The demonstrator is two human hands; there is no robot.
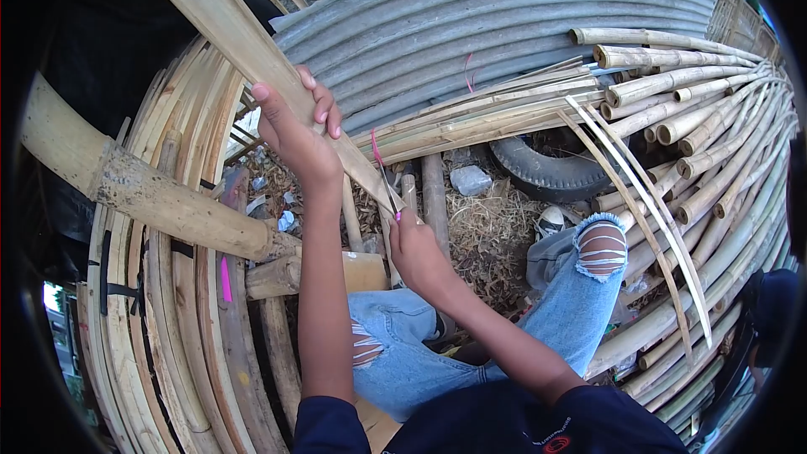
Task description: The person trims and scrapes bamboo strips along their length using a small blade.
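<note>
Left hand [303,139]: grip clamped around the long, flat, pale bamboo strip [214,8].
Right hand [418,256]: grip closed on the thin metal blade [387,187] with a pink base.
Strip position: slants down from upper left to the right hand.
Progress: strip split flat, undivided in view; blade at lower end; cut depth indiscernible.

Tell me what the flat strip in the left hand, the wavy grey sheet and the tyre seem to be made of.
Flat strip: probably bamboo, perhaps another wood; pale, fairly smooth, with lines running lengthwise.
Wavy sheet: likely metal, judging by its dull grey, ridged surface, though the look leaves that open.
Tyre: seemingly rubber, given its black, dull, curved sidewall.
</note>
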